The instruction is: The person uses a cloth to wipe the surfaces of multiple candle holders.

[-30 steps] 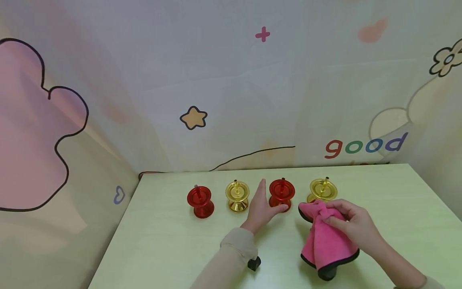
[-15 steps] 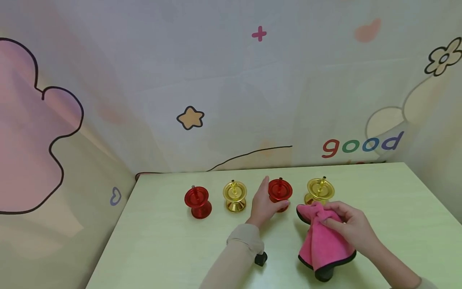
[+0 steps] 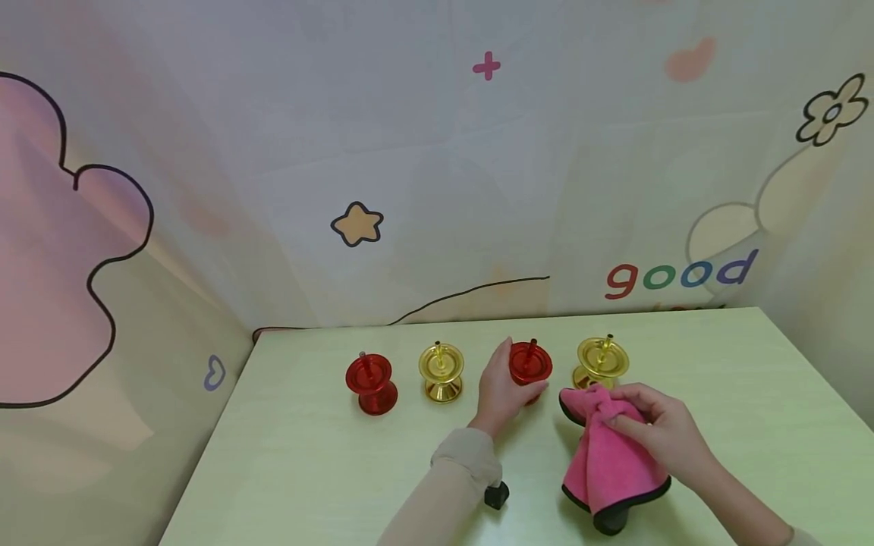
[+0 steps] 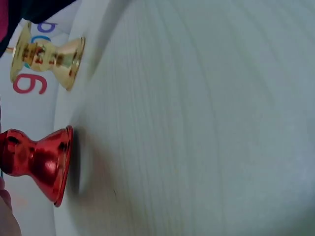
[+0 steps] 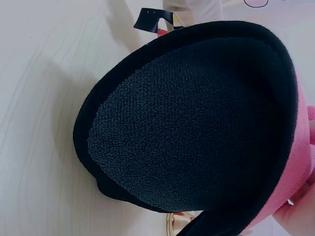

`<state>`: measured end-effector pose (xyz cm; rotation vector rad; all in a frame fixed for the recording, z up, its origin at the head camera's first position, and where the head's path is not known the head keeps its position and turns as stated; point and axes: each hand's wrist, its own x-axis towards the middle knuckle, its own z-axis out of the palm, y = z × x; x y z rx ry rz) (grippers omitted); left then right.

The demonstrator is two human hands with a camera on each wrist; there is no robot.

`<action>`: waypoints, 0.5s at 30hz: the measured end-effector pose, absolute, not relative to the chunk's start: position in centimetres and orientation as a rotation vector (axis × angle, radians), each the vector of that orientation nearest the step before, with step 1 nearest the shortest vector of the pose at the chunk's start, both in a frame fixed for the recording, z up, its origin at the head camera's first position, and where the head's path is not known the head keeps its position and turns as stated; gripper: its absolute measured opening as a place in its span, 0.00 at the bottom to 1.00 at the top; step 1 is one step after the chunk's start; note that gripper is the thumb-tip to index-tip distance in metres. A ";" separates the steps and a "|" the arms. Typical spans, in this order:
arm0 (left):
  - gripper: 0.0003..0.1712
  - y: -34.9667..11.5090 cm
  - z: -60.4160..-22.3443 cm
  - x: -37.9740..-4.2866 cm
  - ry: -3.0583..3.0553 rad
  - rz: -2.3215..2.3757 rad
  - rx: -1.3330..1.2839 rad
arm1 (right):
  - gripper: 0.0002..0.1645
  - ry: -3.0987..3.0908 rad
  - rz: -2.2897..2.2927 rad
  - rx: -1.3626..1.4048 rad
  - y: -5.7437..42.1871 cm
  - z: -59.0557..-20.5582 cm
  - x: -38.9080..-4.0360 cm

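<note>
My left hand [image 3: 501,390] curls fingers and thumb around a shiny red candle holder [image 3: 530,365], a saucer-shaped top on a flared foot with a short peg in the middle. In the left wrist view that red candle holder [image 4: 44,157] shows its foot close to the tabletop, with a dark shadow along it. My right hand [image 3: 665,428] pinches a bunched pink cloth [image 3: 614,462] with black edging, which hangs down toward the table. From the right wrist, the cloth's dark underside [image 5: 187,128] fills most of the view. A gold candle holder [image 3: 602,358] stands just behind the cloth.
Farther left stand another gold candle holder [image 3: 441,368] and another red candle holder [image 3: 372,383], forming a row with the rest. A small black block [image 3: 496,495] shows beside my left sleeve [image 3: 464,462]. A printed cloth backdrop [image 3: 410,152] rises behind the pale tabletop [image 3: 287,455].
My left hand has moved in from an open spread beside the red candle holder and now grips it. The right hand keeps its pinch on the cloth. The head view has shifted slightly.
</note>
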<state>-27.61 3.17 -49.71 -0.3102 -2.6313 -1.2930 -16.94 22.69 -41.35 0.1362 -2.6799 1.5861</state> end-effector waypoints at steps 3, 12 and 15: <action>0.48 2.9 -49.3 -26.8 -2.615 -1.296 -0.336 | 0.18 -2.679 1.572 0.139 22.7 -41.4 -16.9; 0.49 1.2 -46.3 -23.4 -2.640 -1.208 -0.515 | 0.16 -2.638 1.487 0.185 23.0 -40.5 -16.8; 0.50 0.6 -44.9 -22.4 -2.723 -1.038 -0.631 | 0.15 -2.624 1.464 0.187 23.2 -40.0 -16.9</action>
